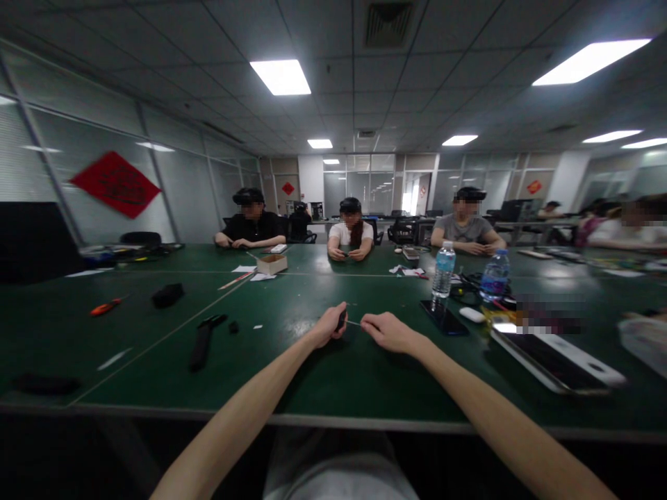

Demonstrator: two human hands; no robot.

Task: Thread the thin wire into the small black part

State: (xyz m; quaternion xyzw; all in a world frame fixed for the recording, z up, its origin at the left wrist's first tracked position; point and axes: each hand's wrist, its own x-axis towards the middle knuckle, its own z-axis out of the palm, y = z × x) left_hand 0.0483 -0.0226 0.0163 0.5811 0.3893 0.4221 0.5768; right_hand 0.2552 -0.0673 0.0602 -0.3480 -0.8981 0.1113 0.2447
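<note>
**Left hand (pixel 329 328) clamped on a small black object (pixel 341 319), right hand (pixel 388 332) just apart, pinching a thin pale wire (pixel 355 322).**
Both sit near the front edge of the dark green tabletop (pixel 292 375); a loose pinch could let the wire slip.

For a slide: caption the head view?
Left hand holds small dark object, right hand nears thin pale strip above a green table; people sit opposite.

Logged from my remote feed:

- Light source: white ceiling light panels (pixel 280 77), overhead, bright and evenly spread.
- Glare: pale sheen on the far green tabletop (pixel 560 274).
- Shadow: 1 soft patch below the right hand (pixel 390 340); deep darkness under the table edge (pixel 271 419).
- Distortion: strong wide-lens bowing towards all 4 sides.
- Blur: 1 pixelated patch (pixel 547 312) at right; far room slightly soft.
</note>
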